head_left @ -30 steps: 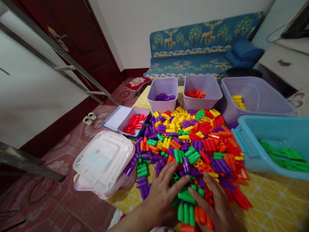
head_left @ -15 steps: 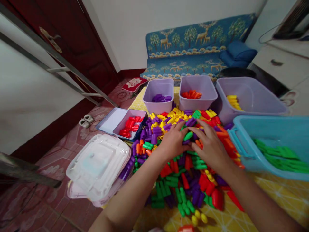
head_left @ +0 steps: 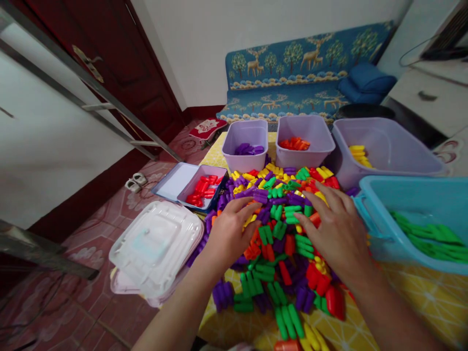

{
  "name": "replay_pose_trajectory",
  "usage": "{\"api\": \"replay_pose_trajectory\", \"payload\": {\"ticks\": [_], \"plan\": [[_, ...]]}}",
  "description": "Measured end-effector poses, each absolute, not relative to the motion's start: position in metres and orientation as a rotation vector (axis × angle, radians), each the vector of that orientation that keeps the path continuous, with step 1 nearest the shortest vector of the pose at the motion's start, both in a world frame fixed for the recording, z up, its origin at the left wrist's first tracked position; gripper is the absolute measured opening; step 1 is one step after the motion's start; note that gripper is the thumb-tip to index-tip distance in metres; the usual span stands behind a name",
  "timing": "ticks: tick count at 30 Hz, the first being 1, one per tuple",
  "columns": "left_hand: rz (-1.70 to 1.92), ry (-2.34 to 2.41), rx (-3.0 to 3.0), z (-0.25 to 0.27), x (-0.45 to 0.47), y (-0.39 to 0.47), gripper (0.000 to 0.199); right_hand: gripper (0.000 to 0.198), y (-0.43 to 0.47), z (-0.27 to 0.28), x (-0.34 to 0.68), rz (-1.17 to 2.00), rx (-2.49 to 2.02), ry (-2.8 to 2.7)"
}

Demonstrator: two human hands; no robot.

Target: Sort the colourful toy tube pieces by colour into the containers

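A heap of small plastic toy pieces in purple, green, red, orange and yellow (head_left: 280, 229) covers the middle of the table. My left hand (head_left: 234, 226) lies over the heap's left side, fingers apart and curved, touching pieces near an orange one. Over the right side spreads my right hand (head_left: 334, 229), thumb apart from the fingers, beside orange and red pieces. Between the hands several green pieces (head_left: 280, 230) and purple pieces show. No piece is visibly gripped in either hand.
Lilac bins hold purple (head_left: 248, 149), orange (head_left: 294, 143) and yellow pieces (head_left: 359, 156). A turquoise bin (head_left: 413, 183) at right holds green ones. Red pieces lie in an open box (head_left: 203, 187) at left, near stacked white lids (head_left: 157, 248). A sofa (head_left: 285, 78) stands behind.
My hands were close together over the heap's middle and have moved apart, left hand to the left, right hand to the right. Pieces between them are now exposed, and the view has shifted slightly.
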State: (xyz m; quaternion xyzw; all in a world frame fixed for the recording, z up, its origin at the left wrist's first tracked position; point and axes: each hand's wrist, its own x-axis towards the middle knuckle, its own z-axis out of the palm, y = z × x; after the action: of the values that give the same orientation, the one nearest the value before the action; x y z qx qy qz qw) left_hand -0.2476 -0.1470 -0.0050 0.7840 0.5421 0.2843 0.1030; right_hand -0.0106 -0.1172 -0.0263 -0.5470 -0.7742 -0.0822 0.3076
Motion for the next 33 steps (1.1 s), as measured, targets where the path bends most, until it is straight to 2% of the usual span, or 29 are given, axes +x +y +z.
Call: {"api": "replay_pose_trajectory", "payload": {"ticks": [2,5,9,13,16,19,22,24,27,29,33], "plan": [[0.929,1.666,2.301,-0.004,-0.273,-0.168,0.028,0.031,-0.126,-0.021,-0.017,-0.192,-1.362,-2.026],[0.968,1.918,2.214,-0.01,-0.313,-0.193,0.024,0.021,-0.141,-0.019,-0.042,0.009,-1.093,-2.109],[0.913,2.125,2.109,-0.026,-0.354,-0.21,0.026,0.02,-0.163,-0.025,-0.097,0.297,-0.684,-2.384],[0.866,2.146,2.028,-0.036,-0.37,-0.212,0.03,0.018,-0.175,-0.036,-0.148,0.266,-0.357,-2.659],[0.787,2.101,2.027,-0.036,-0.373,-0.209,0.031,0.013,-0.181,-0.044,-0.174,0.193,-0.312,-2.737],[0.736,2.105,2.019,-0.035,-0.375,-0.207,0.032,0.009,-0.186,-0.046,-0.19,0.2,-0.608,-2.683],[0.704,2.109,2.023,-0.033,-0.378,-0.207,0.032,0.038,-0.192,-0.046,-0.202,0.223,-0.938,-2.541],[0.694,2.1,2.034,-0.032,-0.378,-0.208,0.033,0.061,-0.195,-0.048,-0.209,0.201,-1.019,-2.516],[0.689,2.07,2.038,-0.032,-0.377,-0.209,0.033,0.082,-0.197,-0.053,-0.22,0.149,-1.058,-2.547],[0.691,2.053,2.03,-0.032,-0.376,-0.21,0.034,0.086,-0.197,-0.057,-0.226,0.123,-1.095,-2.569],[0.704,2.053,2.038,-0.034,-0.378,-0.209,0.034,0.071,-0.191,-0.06,-0.229,0.074,-1.14,-2.591]]}}
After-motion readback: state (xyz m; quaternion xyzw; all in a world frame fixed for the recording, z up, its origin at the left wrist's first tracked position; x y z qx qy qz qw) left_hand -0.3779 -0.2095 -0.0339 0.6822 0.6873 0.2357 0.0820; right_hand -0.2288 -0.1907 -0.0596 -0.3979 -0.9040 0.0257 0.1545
